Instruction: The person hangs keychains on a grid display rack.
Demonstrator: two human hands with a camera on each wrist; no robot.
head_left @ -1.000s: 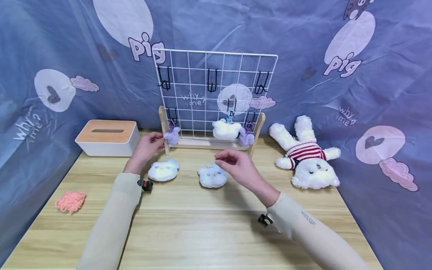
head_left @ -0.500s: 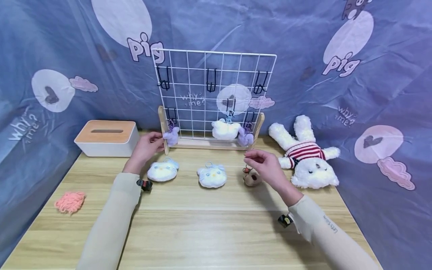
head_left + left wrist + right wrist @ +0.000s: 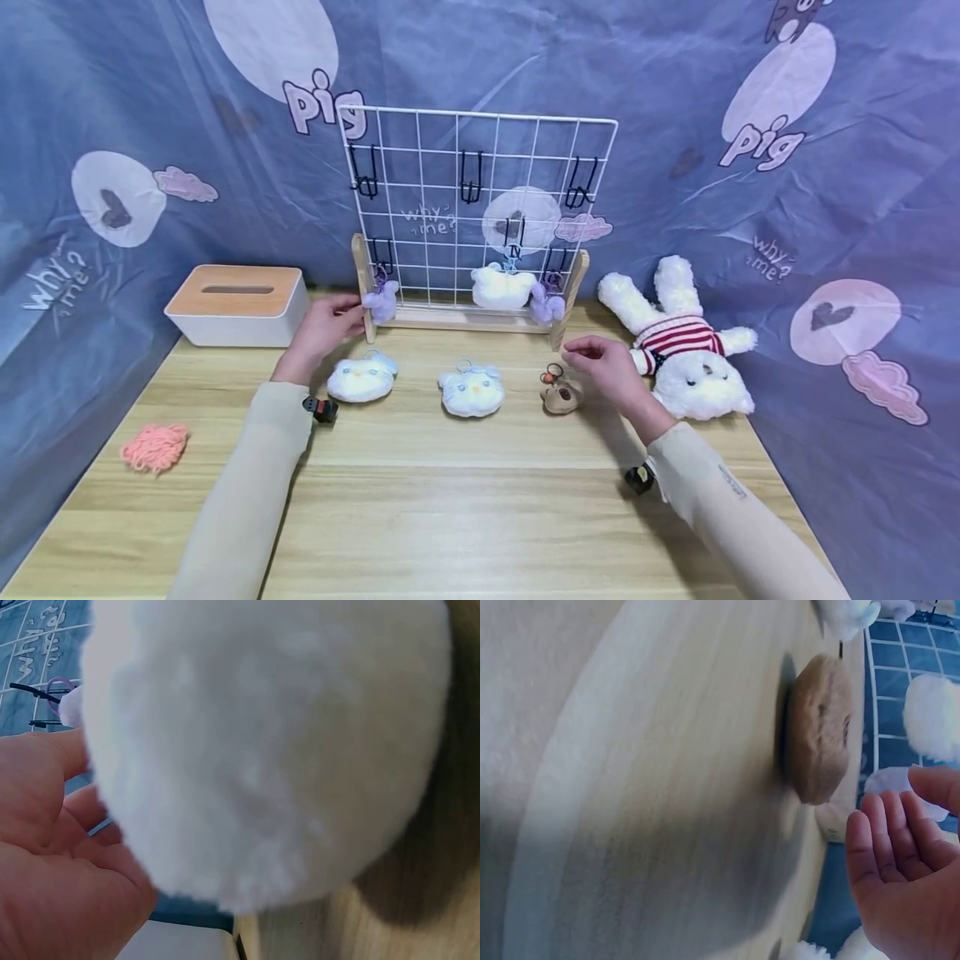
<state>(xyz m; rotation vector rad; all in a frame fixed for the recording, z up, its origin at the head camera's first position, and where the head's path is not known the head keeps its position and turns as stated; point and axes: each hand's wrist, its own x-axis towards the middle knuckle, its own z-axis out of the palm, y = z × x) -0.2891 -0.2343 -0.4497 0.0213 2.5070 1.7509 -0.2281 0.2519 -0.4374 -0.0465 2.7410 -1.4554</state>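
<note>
My left hand [image 3: 351, 312] grips the left wooden post [image 3: 365, 287] of a white wire grid rack [image 3: 480, 192]; beside it hangs a purple charm [image 3: 382, 302]. In the left wrist view a white plush head [image 3: 270, 742] fills the frame in front of that hand [image 3: 60, 847]. My right hand [image 3: 583, 355] hovers with relaxed fingers, holding nothing, just right of a small brown plush keychain [image 3: 561, 398] lying on the table. The right wrist view shows the brown plush [image 3: 821, 727] apart from the hand [image 3: 907, 855].
Two white plush heads [image 3: 362, 379] [image 3: 471, 392] lie before the rack. One more white plush [image 3: 504, 287] and a purple charm [image 3: 546, 307] hang on it. A large white stuffed animal [image 3: 686, 358] lies right, a tissue box [image 3: 240, 304] and pink yarn [image 3: 156, 446] left.
My right hand moved from above the middle white plush to the right. The brown plush keychain now lies uncovered on the table, with the hand off it. The left hand stayed put.
</note>
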